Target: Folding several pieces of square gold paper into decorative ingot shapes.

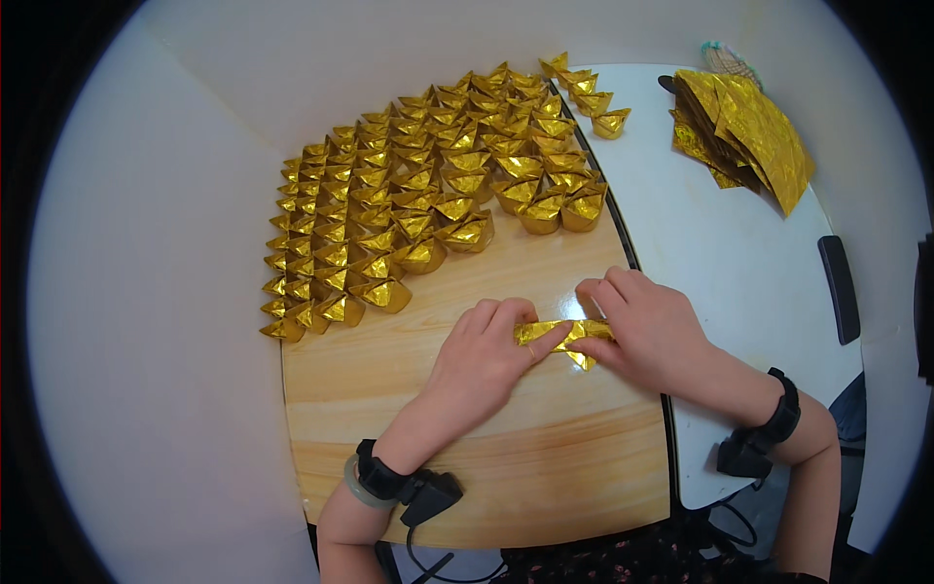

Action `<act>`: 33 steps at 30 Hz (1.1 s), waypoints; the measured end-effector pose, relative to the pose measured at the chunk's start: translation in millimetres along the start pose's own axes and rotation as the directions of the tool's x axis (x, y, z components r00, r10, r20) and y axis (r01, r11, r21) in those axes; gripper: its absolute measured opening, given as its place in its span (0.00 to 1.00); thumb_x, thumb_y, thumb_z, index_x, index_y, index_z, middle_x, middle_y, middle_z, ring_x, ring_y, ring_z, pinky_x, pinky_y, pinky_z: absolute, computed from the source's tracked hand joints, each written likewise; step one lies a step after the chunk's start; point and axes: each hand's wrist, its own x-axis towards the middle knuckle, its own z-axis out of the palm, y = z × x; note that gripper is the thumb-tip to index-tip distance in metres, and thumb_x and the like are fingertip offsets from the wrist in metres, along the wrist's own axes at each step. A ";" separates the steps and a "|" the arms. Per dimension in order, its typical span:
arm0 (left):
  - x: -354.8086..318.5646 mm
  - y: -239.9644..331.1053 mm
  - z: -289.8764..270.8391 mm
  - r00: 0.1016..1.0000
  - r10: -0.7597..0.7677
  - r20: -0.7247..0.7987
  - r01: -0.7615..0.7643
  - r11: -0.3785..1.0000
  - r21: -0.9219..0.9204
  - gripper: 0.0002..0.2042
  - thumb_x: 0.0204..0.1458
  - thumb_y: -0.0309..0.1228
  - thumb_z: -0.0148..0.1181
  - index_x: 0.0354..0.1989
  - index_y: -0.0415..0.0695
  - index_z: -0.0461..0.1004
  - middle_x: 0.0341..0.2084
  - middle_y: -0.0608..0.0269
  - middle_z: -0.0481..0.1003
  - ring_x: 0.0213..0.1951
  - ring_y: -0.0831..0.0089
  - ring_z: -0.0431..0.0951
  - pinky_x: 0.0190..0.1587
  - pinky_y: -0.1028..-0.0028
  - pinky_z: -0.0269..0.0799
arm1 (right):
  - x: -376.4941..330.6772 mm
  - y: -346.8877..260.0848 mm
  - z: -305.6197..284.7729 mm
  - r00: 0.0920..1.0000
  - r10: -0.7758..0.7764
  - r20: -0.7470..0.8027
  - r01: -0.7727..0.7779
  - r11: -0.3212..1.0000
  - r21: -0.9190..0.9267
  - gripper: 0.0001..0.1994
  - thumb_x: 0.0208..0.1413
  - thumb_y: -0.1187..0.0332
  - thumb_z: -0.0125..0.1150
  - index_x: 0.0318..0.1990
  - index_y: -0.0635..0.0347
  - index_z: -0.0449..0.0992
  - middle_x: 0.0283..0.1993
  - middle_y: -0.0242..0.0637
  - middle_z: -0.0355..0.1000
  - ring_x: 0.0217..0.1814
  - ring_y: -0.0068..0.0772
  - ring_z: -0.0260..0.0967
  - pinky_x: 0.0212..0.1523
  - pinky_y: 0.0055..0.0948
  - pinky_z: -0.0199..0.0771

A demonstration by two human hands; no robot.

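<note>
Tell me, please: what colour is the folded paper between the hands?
The folded paper is shiny gold, best seen in the head view.

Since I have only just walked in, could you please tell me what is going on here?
A person's left hand and right hand are holding a folded strip of shiny gold paper between them, above the wood-grain board. Rows of boat-shaped gold paper pieces stand toward the board's far side. A few more stand on the white table, where a loose stack of gold paper sheets also lies.
</note>
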 end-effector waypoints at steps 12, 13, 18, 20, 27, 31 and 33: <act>-3.5 -8.3 1.7 1.000 -0.010 -0.015 0.009 0.996 -0.090 0.24 0.44 0.19 0.55 0.51 0.57 0.79 0.42 0.60 0.70 0.44 0.60 0.69 0.49 0.65 0.66 | 5.9 3.9 -13.4 0.978 0.039 0.207 -0.138 0.860 0.490 0.22 0.48 0.67 0.70 0.50 0.58 0.70 0.35 0.37 0.69 0.37 0.36 0.71 0.40 0.32 0.74; -4.6 -9.3 2.4 1.000 0.002 -0.026 -0.004 0.995 -0.101 0.23 0.44 0.19 0.56 0.50 0.55 0.79 0.42 0.61 0.71 0.44 0.59 0.69 0.49 0.65 0.66 | 5.6 2.4 -9.9 0.990 -0.044 0.131 -0.029 0.862 0.506 0.22 0.48 0.68 0.69 0.51 0.58 0.70 0.37 0.37 0.69 0.39 0.35 0.70 0.42 0.32 0.73; -8.3 -17.3 9.6 0.991 -0.083 -0.105 0.055 0.969 -0.241 0.18 0.45 0.20 0.59 0.47 0.47 0.77 0.41 0.60 0.72 0.44 0.58 0.70 0.47 0.64 0.69 | 4.7 1.0 1.3 0.983 -0.099 0.157 -0.005 0.832 0.555 0.23 0.50 0.69 0.67 0.54 0.60 0.69 0.42 0.39 0.68 0.44 0.38 0.69 0.46 0.33 0.72; -8.6 -19.6 9.6 0.983 -0.119 -0.143 0.066 0.943 -0.326 0.16 0.46 0.21 0.60 0.46 0.44 0.76 0.41 0.60 0.73 0.44 0.57 0.71 0.46 0.64 0.69 | 4.9 2.9 3.3 0.978 -0.128 0.164 0.023 0.849 0.528 0.23 0.50 0.69 0.67 0.55 0.60 0.69 0.42 0.39 0.68 0.44 0.40 0.69 0.46 0.34 0.72; -5.5 -14.3 -5.0 0.992 -0.087 -0.091 0.057 0.954 -0.294 0.20 0.42 0.31 0.69 0.46 0.45 0.74 0.42 0.59 0.74 0.45 0.59 0.72 0.45 0.65 0.72 | 5.8 0.0 4.7 0.980 -0.136 0.148 0.058 0.895 0.442 0.22 0.49 0.71 0.67 0.53 0.59 0.70 0.46 0.40 0.67 0.45 0.41 0.70 0.44 0.34 0.73; -8.7 -16.0 -2.5 0.988 -0.087 -0.130 0.047 0.959 -0.280 0.17 0.43 0.30 0.69 0.43 0.44 0.76 0.37 0.59 0.76 0.40 0.59 0.75 0.41 0.66 0.73 | 6.1 -0.3 5.2 0.985 -0.115 0.125 0.036 0.862 0.506 0.20 0.49 0.73 0.66 0.51 0.59 0.70 0.46 0.40 0.67 0.44 0.40 0.71 0.44 0.33 0.75; -12.3 -21.6 3.0 0.981 -0.100 -0.166 0.045 0.951 -0.307 0.13 0.46 0.27 0.66 0.42 0.42 0.77 0.35 0.59 0.76 0.37 0.60 0.76 0.39 0.67 0.74 | 6.3 -1.3 5.5 0.985 -0.121 0.122 0.042 0.859 0.511 0.20 0.49 0.73 0.66 0.51 0.59 0.70 0.46 0.40 0.67 0.43 0.40 0.72 0.44 0.32 0.75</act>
